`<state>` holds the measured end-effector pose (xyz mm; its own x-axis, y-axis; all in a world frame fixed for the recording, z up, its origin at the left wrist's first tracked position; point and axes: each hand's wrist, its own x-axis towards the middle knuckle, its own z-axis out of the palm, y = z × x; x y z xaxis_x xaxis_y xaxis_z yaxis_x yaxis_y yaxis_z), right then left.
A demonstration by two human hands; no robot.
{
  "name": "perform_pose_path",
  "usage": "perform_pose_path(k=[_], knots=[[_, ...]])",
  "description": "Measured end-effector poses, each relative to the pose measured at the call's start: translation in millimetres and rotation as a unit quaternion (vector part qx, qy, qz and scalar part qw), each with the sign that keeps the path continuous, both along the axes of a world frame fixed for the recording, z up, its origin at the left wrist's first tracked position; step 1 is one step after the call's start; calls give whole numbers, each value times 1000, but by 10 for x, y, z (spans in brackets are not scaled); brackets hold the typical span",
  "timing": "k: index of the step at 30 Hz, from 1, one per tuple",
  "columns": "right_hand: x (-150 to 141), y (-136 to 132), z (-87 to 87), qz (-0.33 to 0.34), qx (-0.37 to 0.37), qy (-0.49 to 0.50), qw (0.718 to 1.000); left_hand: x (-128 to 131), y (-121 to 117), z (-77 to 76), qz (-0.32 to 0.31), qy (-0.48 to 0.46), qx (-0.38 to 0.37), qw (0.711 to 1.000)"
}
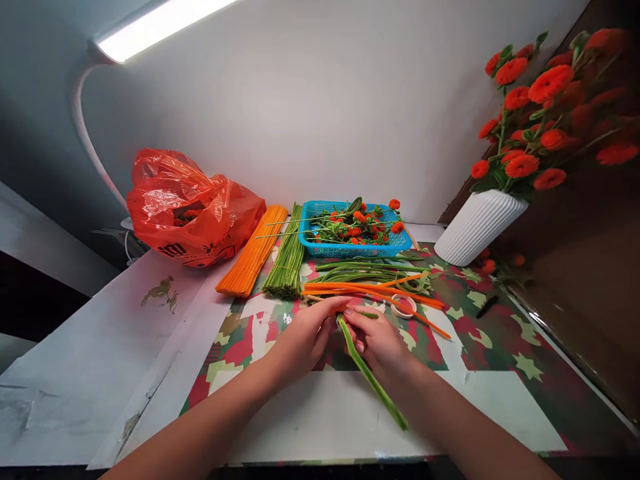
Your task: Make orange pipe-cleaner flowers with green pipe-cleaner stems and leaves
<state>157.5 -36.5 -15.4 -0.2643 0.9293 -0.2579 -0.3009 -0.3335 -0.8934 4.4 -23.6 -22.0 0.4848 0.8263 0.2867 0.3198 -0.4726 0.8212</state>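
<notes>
My left hand [310, 333] and my right hand [383, 340] meet over the front middle of the table, fingers closed. A small orange chenille piece [339, 309] shows between the fingertips, mostly hidden, with my left hand pinching it. From there a green pipe cleaner [373, 377] slopes down to the right, and my right fingers close around its upper part. A short green end pokes out past my right index finger. Just beyond the hands lie loose orange pipe cleaners [350, 288], loose green pipe cleaners [360, 272] and a white tape roll [403, 306].
A blue basket [350, 251] of orange flowers stands at the back, beside an orange bundle [255, 253] and a green bundle [287, 263] of pipe cleaners. A red plastic bag [195, 207] sits left; a white vase [480, 227] of flowers leans right. A lamp [160, 30] shines above.
</notes>
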Motion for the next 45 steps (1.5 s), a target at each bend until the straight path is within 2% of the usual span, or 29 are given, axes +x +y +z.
perform_pose_path(k=[3, 5, 6, 7, 9, 12, 14, 16, 18, 21, 24, 28, 33, 35, 38, 40, 42, 45], knots=[[3, 23, 6, 20, -100, 110, 989, 6, 18, -62, -5, 9, 70, 997], [21, 25, 19, 41, -111, 120, 986, 9, 17, -58, 2, 6, 81, 997], [33, 20, 26, 50, -93, 101, 989, 10, 12, -41, 9, 2, 64, 998], [45, 13, 32, 51, -59, 61, 995, 12, 8, -16, 16, -6, 33, 999], [72, -8, 45, 20, 58, -71, 996, 17, 4, 37, 25, -43, -52, 997], [109, -37, 75, -65, 237, -243, 939, 29, 17, 78, 24, -143, -194, 970], [125, -44, 97, -91, 310, -275, 905, 38, 29, 76, 22, -200, -265, 943], [132, -44, 110, -94, 375, -284, 878, 44, 36, 70, 17, -230, -301, 925], [133, -43, 110, -93, 433, -290, 849, 44, 38, 70, 10, -239, -308, 921], [133, -49, 96, -96, 473, -284, 829, 34, 37, 82, 0, -213, -287, 934], [136, -58, 84, -106, 472, -276, 831, 18, 32, 102, 3, -157, -209, 965], [125, -60, 79, -101, 410, -264, 867, 17, 9, 125, 25, -77, -82, 993], [107, -52, 61, -142, 350, -231, 897, 39, -7, 128, 25, -39, -41, 998], [107, -55, 64, -147, 365, -220, 893, 50, -8, 127, 2, -42, -48, 998], [102, -67, 85, -137, 427, -228, 864, 71, -21, 113, -26, -59, -69, 996], [94, -69, 104, -127, 456, -225, 852, 81, -33, 86, -43, -76, -118, 989], [93, -57, 112, -125, 451, -216, 857, 81, -37, 53, -60, -94, -197, 974], [118, -12, 95, -158, 389, -210, 883, 65, -22, 22, -60, -133, -287, 947]])
